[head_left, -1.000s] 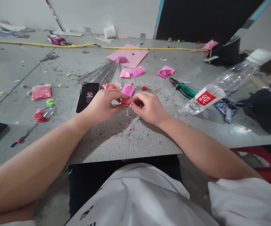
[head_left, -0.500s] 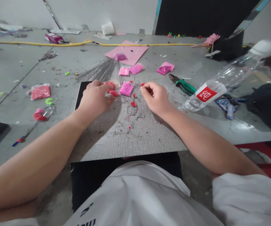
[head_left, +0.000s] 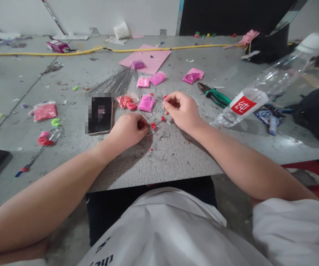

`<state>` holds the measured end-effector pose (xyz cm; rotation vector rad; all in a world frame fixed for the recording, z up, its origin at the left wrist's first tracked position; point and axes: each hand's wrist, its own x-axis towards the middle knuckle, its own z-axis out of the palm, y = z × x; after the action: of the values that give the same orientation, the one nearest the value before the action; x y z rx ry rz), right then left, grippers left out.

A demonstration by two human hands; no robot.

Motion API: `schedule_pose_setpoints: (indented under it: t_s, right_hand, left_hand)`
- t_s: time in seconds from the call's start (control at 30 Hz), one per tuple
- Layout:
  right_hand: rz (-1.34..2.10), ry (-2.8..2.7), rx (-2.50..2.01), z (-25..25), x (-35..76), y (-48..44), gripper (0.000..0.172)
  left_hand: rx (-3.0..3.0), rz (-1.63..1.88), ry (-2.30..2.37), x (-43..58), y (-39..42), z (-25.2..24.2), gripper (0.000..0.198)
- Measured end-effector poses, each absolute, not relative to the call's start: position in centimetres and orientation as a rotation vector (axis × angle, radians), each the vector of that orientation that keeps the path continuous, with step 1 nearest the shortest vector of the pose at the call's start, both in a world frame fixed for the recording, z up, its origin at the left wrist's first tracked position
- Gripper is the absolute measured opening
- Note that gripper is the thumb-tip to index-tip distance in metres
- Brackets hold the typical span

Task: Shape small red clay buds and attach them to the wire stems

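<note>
My left hand (head_left: pixel 130 129) pinches the edge of a small twisted-wire piece with lumps of red clay (head_left: pixel 153 126) on it, low over the board. Much of the wire loop is hidden behind my fingers. To the right, my right hand (head_left: pixel 181 111) has thumb and forefinger closed together on a thin wire with a bit of red clay (head_left: pixel 165 96) on it. Between the hands and a little farther back lies a pink clay packet (head_left: pixel 146 102). Next to it is an opened bag of red clay (head_left: pixel 125 101), with a loose red lump (head_left: pixel 131 106) in front.
A phone (head_left: pixel 101 114) lies beside my left hand. Green-handled pliers (head_left: pixel 214 96) and a leaning plastic bottle (head_left: pixel 261 88) are on the right. Behind are a bundle of thin wires (head_left: pixel 115 83) and several pink packets (head_left: pixel 158 78). Another wire-and-clay piece (head_left: pixel 45 139) rests at left.
My left hand has moved from the red clay lump down and right to the wire piece and taken hold of it, uncovering the phone. My right hand stays in nearly the same place.
</note>
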<state>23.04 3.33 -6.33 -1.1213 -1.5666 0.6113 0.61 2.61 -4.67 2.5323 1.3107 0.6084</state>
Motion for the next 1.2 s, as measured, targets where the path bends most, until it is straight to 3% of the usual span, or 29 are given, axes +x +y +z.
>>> schedule_pose_setpoints:
  t_s: [0.27, 0.5, 0.67, 0.83, 1.0, 1.2]
  right_hand:
    - [0.652, -1.553, -1.108, -6.2, 23.3, 3.2, 0.017]
    - [0.596, -1.522, -1.093, -6.1, 23.3, 3.1, 0.011]
    - [0.558, -1.535, -1.039, -4.7, 22.9, 1.1, 0.019]
    - [0.733, -1.527, -1.007, -4.0, 21.7, -0.7, 0.02]
    - [1.051, -1.393, -0.958, -3.9, 20.8, -1.2, 0.013]
    - [1.108, -1.242, -0.91, -3.3, 20.5, -1.7, 0.017]
  left_hand:
    - [2.594, 0.516, 1.195, 0.1, 2.9, -4.1, 0.029]
    - [2.519, 0.476, 1.237, -0.4, 3.4, -4.2, 0.021]
    - [2.058, 0.744, 1.267, -1.5, 4.7, -4.2, 0.015]
    - [1.494, 0.889, 1.032, -1.2, 4.3, -3.1, 0.01]
    - [1.275, 0.893, 0.938, -0.3, 2.6, -2.4, 0.012]
    - [1.254, 0.879, 0.92, 0.1, 1.9, -2.6, 0.014]
